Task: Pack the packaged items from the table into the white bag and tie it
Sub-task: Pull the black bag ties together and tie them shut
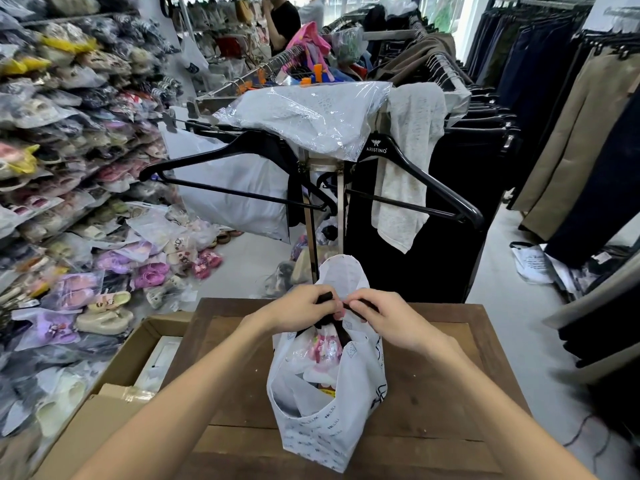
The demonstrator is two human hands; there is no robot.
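"ARISTINO" in white on the black hanger (381,157); white bag's (322,431) print unreadable.

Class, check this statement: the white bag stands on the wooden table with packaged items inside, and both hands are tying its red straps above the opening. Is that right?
Not quite. The straps are black, not red, as the head view shows. The rest holds: the white bag stands on the wooden table with packaged items inside, and the left hand and right hand are tying the straps above the opening.

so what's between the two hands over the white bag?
Head view: left hand and right hand nearly touch, each pinching a black strap; white plastic bag top fills the gap.
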